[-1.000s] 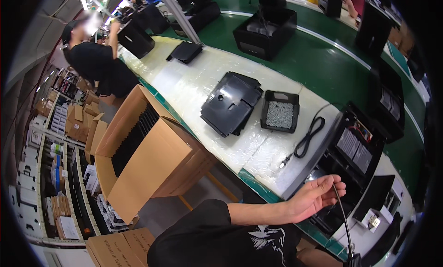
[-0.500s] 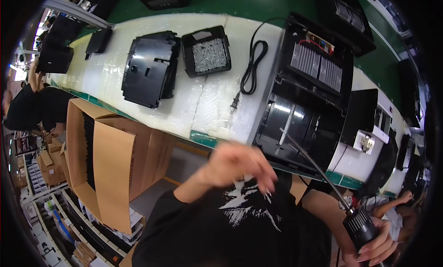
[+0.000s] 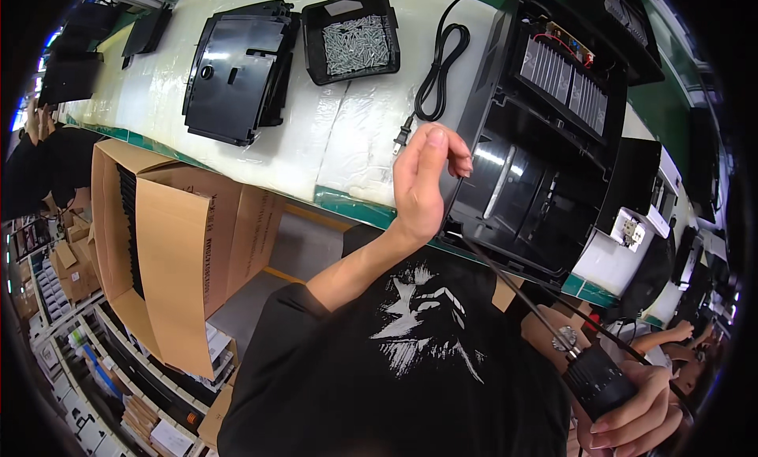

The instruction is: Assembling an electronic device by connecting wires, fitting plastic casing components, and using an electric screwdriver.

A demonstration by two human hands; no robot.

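- Black clothing on a co-worker [image 3: 35,169] at the far left; raised hands near a dark box.
- Brown cardboard carton [image 3: 174,275], flaps open, dark parts standing inside; print runs down its side – small and skewed.
- White film-covered bench [image 3: 312,145], green at its near edge; black moulded panels [image 3: 229,90] lie on it in a stack.
- Black tray [image 3: 314,46], just right of the panels; it holds loose silvery screws [image 3: 355,46] and a pale, blank-looking patch.
- Black power cord [image 3: 442,86], looped; its plug lies near the left hand.
- Left hand [image 3: 426,180], raised by the housing's left edge; fingers bent, thumb close against them – whether they pinch anything, I cannot tell.
- Black shirt [image 3: 339,378] with a white brushed graphic.
- Black housing [image 3: 529,129], open on the bench, right of the cord; marks on its pale metal strips [image 3: 564,86] are too small to read.
- Black driver [image 3: 600,382], ribbed handle gripped in the right hand [image 3: 643,413], fingers wrapped round; its long shaft slants up-left to the housing's near edge.
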